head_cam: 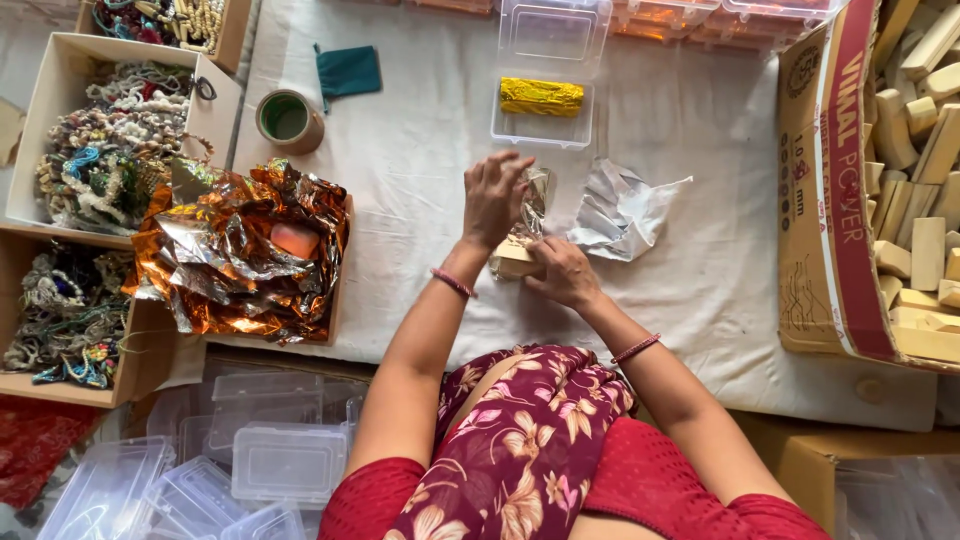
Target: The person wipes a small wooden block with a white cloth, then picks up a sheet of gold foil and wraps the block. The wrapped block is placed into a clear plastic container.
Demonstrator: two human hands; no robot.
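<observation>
At the far left stand open cardboard boxes (60, 70) heaped with tangled beads and cords (105, 150) in many colours. Below them, at the bottom left, lies a pile of clear plastic boxes (285, 460) with their lids on. Just right of the cardboard boxes sits a crumpled heap of orange and silver foil (240, 250) with a small orange block (295, 240) lying in it. Behind the foil a roll of tape (288, 120) stands on the white cloth (420, 130), and a small dark green cloth (348, 70) lies beyond it.

In the middle, the person's left hand (495, 200) is raised over the cloth, its fingers bent and pinching the upper edge of a sheet of silver foil (538, 195) — the sheet stands up between the two hands. The right hand (565, 272) lies lower, fingers curled down on a pale block (512, 262) that rests on the cloth, half wrapped in that same sheet. Both wrists carry thin pink bangles.

Straight beyond the hands an open clear box (545, 130) holds one bar wrapped in gold foil (541, 97). Just right of the hands lies a crumpled white sheet (625, 210). At the far right a big cardboard carton (830, 200) is filled with bare wooden blocks (925, 150) — stacked loosely, well apart from the hands.
</observation>
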